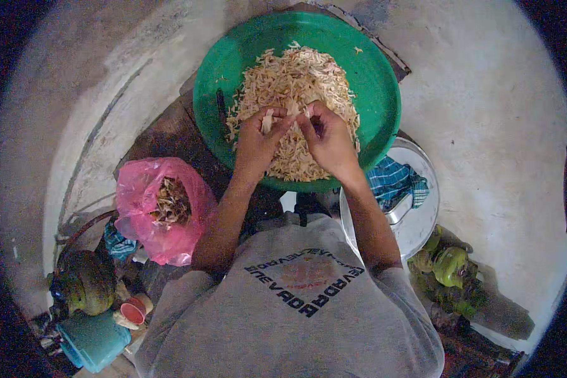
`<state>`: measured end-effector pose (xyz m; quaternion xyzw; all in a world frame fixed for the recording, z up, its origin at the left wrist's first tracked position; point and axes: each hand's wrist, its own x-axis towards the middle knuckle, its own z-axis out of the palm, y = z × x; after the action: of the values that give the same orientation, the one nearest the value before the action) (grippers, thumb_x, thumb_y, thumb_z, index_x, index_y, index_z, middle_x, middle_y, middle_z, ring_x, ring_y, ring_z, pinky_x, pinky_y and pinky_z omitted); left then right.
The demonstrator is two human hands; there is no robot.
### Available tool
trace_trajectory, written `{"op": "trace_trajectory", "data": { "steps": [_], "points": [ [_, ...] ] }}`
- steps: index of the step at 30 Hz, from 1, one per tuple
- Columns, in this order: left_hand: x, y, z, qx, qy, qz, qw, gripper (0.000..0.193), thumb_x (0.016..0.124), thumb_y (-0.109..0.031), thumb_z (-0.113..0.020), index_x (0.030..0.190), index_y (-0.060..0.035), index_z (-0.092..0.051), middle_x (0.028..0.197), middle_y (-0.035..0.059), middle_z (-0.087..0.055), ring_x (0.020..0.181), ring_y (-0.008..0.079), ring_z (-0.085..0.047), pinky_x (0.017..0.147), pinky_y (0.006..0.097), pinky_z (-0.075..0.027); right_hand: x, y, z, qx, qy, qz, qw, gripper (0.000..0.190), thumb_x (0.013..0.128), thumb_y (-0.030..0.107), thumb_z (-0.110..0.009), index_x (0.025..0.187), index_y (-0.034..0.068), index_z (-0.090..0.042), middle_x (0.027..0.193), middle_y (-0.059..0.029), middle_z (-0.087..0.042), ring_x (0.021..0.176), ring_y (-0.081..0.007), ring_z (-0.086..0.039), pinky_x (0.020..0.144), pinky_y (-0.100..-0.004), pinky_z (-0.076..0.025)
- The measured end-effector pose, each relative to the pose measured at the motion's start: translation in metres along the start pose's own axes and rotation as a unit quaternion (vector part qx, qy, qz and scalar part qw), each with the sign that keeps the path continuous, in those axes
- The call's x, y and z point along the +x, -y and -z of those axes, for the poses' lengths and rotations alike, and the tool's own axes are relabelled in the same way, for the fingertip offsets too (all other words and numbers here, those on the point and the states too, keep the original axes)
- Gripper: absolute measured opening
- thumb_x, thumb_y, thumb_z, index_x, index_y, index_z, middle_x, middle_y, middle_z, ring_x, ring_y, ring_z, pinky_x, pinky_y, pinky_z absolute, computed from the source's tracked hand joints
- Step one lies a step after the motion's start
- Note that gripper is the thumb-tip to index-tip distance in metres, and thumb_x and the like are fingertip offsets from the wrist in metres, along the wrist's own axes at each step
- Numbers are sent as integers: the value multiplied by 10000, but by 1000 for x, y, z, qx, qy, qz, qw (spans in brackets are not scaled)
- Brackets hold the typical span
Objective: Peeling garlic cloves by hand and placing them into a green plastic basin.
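A wide green plastic basin (382, 108) holds a large heap of pale shredded food (293, 80); its exact kind cannot be told. Over the middle of the heap, my left hand (262, 137) pinches a pale piece between thumb and fingers. Close beside it, almost touching at the fingertips, my right hand (328, 137) has a small pale shred between its thumb and forefinger. A dark, narrow object (221, 104), perhaps a knife handle, lies at the basin's left side.
A pink plastic bag (137, 189) with brownish scraps (172, 201) stands at left. On the right, a round metal lid or tray (420, 227) bears a blue checked cloth (392, 179). Green fruits or vegetables (450, 267) lie lower right; a light-blue plastic container (94, 338) and red-lined cup (133, 313) lower left.
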<state>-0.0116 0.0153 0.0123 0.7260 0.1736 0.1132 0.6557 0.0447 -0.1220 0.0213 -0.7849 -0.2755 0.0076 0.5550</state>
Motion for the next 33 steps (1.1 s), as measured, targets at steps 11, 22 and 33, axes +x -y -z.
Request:
{"op": "trace_trajectory", "data": {
  "steps": [11,22,33],
  "points": [
    [-2,-8,-2,-21,-9,-7,1000,181,818,-128,-641,950,-5,-626,769,28,-626,677,71,-547,610,245,-446,1,-10,12,47,-29,5,998,115,853,131,-561,864,21,-527,644,-118,-550,562,-198,-537,544,-346,-429],
    [1,6,4,-54,-13,0,998,174,808,-151,-672,891,-10,-614,734,-3,-595,616,57,-517,560,230,-432,14,-10,19,-67,-38,40,996,157,859,156,-589,886,19,-516,662,-140,-549,594,-221,-543,563,-341,-431],
    [2,-11,-1,-30,2,-2,1000,259,809,-235,-688,949,-21,-647,756,-4,-611,615,65,-513,561,228,-429,4,1,11,2,40,-66,997,123,860,139,-572,898,23,-580,672,-124,-561,559,-185,-479,552,-325,-410]
  ]
}}
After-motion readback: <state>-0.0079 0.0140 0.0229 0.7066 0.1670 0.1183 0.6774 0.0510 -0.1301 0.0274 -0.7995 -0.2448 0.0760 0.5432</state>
